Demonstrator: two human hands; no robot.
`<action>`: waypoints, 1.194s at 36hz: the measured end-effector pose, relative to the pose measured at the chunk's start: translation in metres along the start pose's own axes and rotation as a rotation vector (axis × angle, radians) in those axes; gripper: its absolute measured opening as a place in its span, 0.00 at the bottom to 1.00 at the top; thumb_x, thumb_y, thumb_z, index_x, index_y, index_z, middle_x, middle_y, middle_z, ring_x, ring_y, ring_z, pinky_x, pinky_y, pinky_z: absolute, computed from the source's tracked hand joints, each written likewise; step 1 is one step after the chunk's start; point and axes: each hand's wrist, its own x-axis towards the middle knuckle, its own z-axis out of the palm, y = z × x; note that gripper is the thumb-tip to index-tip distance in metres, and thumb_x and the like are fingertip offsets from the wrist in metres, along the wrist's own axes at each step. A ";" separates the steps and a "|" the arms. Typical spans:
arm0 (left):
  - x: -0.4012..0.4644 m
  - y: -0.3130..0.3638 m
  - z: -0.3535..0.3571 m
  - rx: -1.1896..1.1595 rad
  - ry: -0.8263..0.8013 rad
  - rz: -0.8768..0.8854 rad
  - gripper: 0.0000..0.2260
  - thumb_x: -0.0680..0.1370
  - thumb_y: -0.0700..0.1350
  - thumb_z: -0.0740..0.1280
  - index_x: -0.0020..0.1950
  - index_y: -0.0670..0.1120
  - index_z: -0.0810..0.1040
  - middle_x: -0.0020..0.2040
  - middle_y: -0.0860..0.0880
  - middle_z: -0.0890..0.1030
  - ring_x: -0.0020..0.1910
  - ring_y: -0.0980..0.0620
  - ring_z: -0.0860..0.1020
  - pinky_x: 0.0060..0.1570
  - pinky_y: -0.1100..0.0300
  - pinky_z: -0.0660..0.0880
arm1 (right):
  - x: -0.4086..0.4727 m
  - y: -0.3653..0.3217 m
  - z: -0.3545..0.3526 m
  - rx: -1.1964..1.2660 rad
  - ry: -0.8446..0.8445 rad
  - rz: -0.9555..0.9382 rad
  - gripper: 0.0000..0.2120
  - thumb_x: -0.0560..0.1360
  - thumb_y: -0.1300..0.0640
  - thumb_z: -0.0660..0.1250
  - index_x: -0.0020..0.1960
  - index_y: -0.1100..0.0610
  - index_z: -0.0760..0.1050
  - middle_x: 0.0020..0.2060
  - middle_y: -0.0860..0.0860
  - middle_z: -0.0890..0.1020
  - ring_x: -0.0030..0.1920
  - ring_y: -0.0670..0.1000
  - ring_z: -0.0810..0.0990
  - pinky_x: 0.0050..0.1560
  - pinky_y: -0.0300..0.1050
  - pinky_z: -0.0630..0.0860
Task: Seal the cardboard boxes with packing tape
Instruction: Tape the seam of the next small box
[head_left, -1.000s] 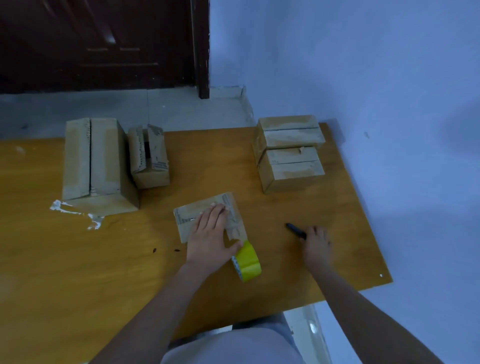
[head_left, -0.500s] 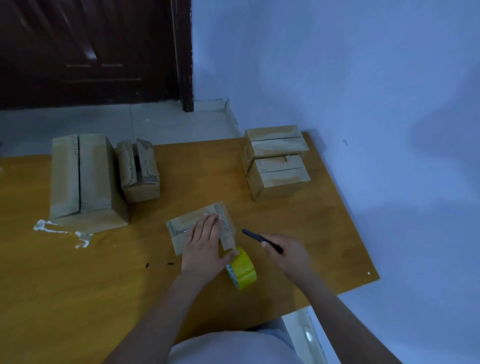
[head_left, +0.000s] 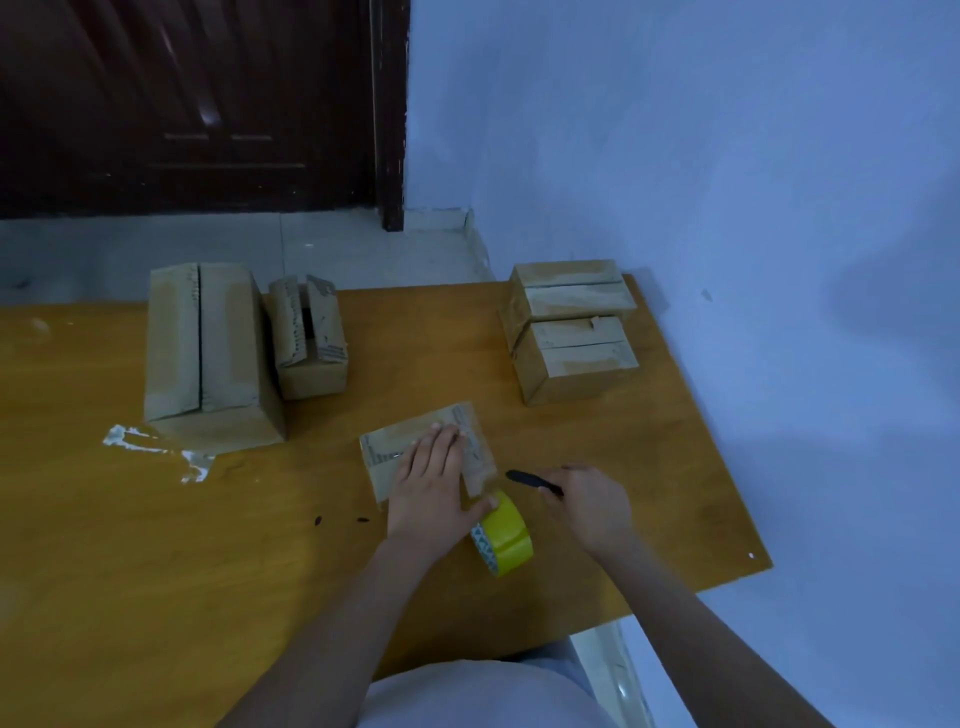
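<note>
- The left hand (head_left: 431, 483) lies flat, fingers straight, on top of a small cardboard box (head_left: 423, 449) near the middle of the surface (head_left: 130, 545), pressing it down.
- Its thumb reaches out to the yellow tape roll (head_left: 504, 532), which stands on edge just beside the box's near right corner, toward the near edge of the surface.
- The right hand (head_left: 589, 506) is closed around a black cutter (head_left: 532, 482); the tool's dark tip points left toward the box and the roll.
- Two closed boxes (head_left: 571, 327) sit touching one another at the far right corner of the surface.
- A tall box (head_left: 205, 343) stands toward the far left, with a smaller open-topped box (head_left: 311, 338) right against its right side.
- White tape scraps (head_left: 156, 447) stick to the surface by the tall box's near left corner.
- Beyond the far edge are a grey floor (head_left: 156, 244), a dark door (head_left: 197, 104) and a blue wall (head_left: 675, 130).
</note>
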 end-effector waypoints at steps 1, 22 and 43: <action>0.000 0.000 0.001 -0.010 0.014 0.003 0.40 0.70 0.70 0.51 0.70 0.43 0.71 0.69 0.47 0.72 0.69 0.46 0.69 0.70 0.55 0.48 | 0.002 0.003 0.004 0.024 -0.009 0.054 0.12 0.80 0.51 0.58 0.60 0.48 0.77 0.46 0.48 0.77 0.45 0.51 0.79 0.36 0.43 0.73; 0.004 0.002 -0.005 -0.208 0.122 -0.033 0.31 0.78 0.65 0.51 0.75 0.49 0.60 0.75 0.54 0.59 0.75 0.51 0.54 0.73 0.56 0.47 | 0.017 -0.045 0.034 1.154 -0.246 0.293 0.04 0.77 0.57 0.64 0.45 0.54 0.77 0.39 0.46 0.78 0.39 0.44 0.76 0.38 0.35 0.70; 0.011 -0.045 0.009 0.004 0.417 0.290 0.18 0.73 0.57 0.63 0.56 0.46 0.77 0.58 0.51 0.77 0.59 0.50 0.71 0.58 0.56 0.64 | -0.010 -0.020 0.045 1.462 -0.032 0.349 0.05 0.73 0.63 0.70 0.42 0.55 0.82 0.46 0.50 0.83 0.47 0.43 0.79 0.43 0.31 0.73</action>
